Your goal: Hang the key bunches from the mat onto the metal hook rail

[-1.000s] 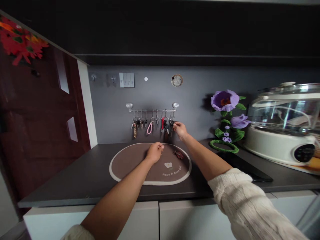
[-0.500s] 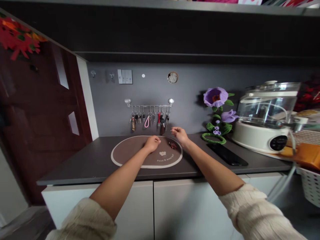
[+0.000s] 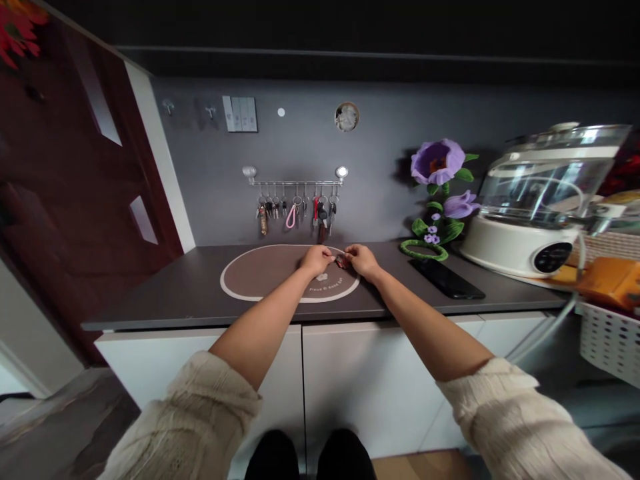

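Observation:
A small dark red key fob [image 3: 343, 261] lies on the brown oval mat [image 3: 260, 275] on the dark counter. My left hand [image 3: 317, 258] and my right hand [image 3: 361, 258] meet at it from either side, fingers pinched on it. Above, on the grey wall, a chrome hook rail [image 3: 295, 182] carries several hanging keys [image 3: 295, 213], among them a pink loop and a red tag.
A black phone [image 3: 446, 278] lies flat right of the mat. A purple knitted flower [image 3: 440, 193] stands by the wall. A white cooker with a glass lid [image 3: 543, 200] sits at the right, a white basket [image 3: 610, 340] beyond it. A dark red door [image 3: 75, 200] is at the left.
My right hand dropped from the key rail down to the mat. My left hand slid right, and both now close on the dark red fob. My view pulled back and tilted down.

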`<state>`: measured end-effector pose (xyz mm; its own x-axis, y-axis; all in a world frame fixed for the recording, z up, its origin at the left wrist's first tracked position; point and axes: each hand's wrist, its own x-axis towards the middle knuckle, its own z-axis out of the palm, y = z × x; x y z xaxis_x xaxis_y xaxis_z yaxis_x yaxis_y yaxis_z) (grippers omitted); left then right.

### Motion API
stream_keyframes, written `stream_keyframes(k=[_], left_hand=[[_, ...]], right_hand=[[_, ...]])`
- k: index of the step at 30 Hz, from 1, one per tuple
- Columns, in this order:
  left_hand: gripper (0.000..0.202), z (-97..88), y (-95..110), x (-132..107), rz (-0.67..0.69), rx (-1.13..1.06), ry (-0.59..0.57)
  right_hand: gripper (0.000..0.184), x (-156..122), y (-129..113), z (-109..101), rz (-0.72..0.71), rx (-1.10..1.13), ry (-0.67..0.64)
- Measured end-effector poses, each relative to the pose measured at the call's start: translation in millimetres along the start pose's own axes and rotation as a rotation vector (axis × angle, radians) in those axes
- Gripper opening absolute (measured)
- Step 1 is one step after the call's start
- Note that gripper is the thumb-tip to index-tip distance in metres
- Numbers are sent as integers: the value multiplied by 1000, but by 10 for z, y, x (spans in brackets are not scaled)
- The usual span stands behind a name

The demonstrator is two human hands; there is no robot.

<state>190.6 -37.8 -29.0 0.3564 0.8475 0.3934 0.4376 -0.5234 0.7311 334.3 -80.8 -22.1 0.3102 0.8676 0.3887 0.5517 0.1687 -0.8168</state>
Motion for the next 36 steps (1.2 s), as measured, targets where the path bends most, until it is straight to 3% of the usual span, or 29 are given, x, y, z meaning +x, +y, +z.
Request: stream_keyframes(k=[14, 23, 36], left_hand=[[12, -22, 50, -22, 102, 288, -20], [11, -26, 28, 6, 84, 267, 21], [14, -89, 93, -32, 151, 206, 120]], right_hand=[[10, 38, -28, 44, -16, -82, -4], [10, 53, -42, 33, -20, -130, -25], [8, 72, -39, 49, -88, 48, -95]])
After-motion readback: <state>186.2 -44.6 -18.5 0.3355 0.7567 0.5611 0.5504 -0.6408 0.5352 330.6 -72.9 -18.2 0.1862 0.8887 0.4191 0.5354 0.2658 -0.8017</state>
